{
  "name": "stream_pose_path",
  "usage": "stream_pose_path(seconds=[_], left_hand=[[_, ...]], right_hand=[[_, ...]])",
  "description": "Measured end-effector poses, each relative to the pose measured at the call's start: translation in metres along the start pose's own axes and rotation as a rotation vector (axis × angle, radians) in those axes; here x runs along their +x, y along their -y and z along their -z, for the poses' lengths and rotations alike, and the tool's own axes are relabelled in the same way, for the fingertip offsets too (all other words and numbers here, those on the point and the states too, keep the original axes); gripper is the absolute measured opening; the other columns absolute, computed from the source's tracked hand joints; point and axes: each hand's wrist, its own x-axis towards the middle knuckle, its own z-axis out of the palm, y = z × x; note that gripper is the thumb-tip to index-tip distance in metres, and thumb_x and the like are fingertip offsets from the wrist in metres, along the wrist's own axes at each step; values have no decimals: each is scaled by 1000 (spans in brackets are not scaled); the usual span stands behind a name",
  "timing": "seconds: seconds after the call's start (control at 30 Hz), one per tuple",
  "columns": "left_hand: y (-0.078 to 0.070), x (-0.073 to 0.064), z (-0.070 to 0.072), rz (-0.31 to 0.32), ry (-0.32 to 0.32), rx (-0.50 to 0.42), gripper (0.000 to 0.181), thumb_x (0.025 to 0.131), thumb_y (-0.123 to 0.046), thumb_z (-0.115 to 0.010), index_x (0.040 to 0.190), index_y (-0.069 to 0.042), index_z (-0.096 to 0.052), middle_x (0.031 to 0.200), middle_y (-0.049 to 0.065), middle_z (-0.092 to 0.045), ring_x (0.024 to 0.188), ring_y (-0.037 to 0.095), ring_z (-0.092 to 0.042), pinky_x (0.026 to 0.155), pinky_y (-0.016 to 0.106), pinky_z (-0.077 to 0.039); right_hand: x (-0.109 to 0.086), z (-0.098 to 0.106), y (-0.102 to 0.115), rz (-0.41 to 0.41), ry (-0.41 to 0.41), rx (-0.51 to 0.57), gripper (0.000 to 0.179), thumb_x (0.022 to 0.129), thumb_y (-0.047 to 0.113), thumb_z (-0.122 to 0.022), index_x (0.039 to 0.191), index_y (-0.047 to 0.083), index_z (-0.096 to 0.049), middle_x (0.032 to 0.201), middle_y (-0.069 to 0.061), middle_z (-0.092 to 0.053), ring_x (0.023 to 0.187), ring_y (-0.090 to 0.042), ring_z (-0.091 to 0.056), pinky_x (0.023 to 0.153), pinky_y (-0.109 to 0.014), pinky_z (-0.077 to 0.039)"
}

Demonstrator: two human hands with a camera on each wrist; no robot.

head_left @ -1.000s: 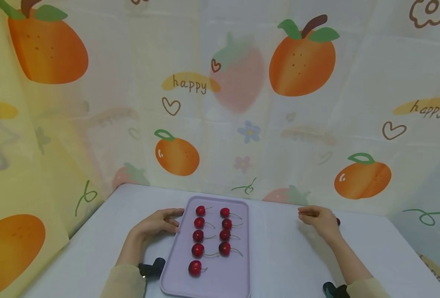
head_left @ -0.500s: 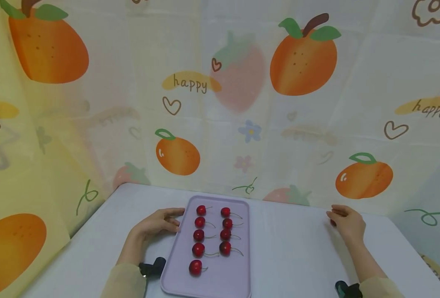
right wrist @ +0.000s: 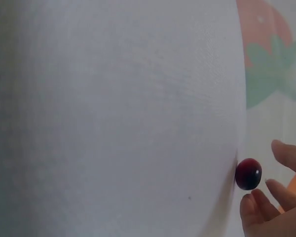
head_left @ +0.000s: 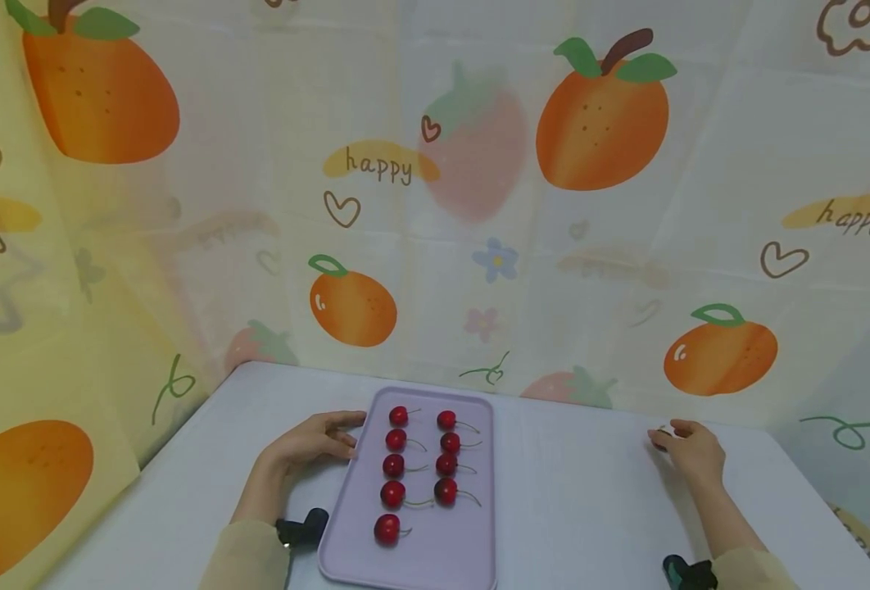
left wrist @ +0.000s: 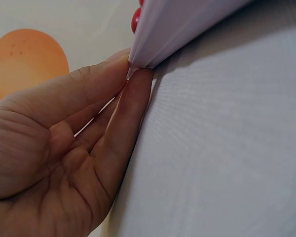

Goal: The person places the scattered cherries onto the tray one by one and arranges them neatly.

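A lilac tray [head_left: 442, 549] lies on the table with two columns of red cherries [head_left: 393, 493] on it, their stems pointing right. My left hand [head_left: 313, 442] is at the tray's left edge; in the left wrist view its thumb [left wrist: 89, 91] and a finger pinch the rim. Far to the right, my right hand [head_left: 693, 451] reaches down around a lone cherry, mostly hidden by the fingers in the head view. The right wrist view shows that dark red cherry [right wrist: 248, 174] on the table, between the spread thumb and fingers [right wrist: 286, 155], with gaps around it.
The white table [head_left: 568, 492] meets a fruit-print cloth [head_left: 435, 246] along its back edge and left side. Black wrist mounts [head_left: 302, 530] sit at both wrists, the left one beside the tray.
My right hand has moved right to the lone cherry, and in the last half second its fingers have spread apart around it. The left hand and tray stay put.
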Motion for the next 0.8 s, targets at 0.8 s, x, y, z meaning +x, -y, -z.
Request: stream_pose_path(seconds=[0.8], left_hand=[[0, 0, 0, 0, 5, 9, 71, 82, -14, -76, 146, -6, -46, 105, 7, -71, 90, 17, -64, 92, 30, -52]], right_hand=[[1, -3, -15, 106, 8, -83, 39, 90, 16, -65, 118, -11, -61, 117, -34, -62, 106, -47, -56, 89, -53, -46]])
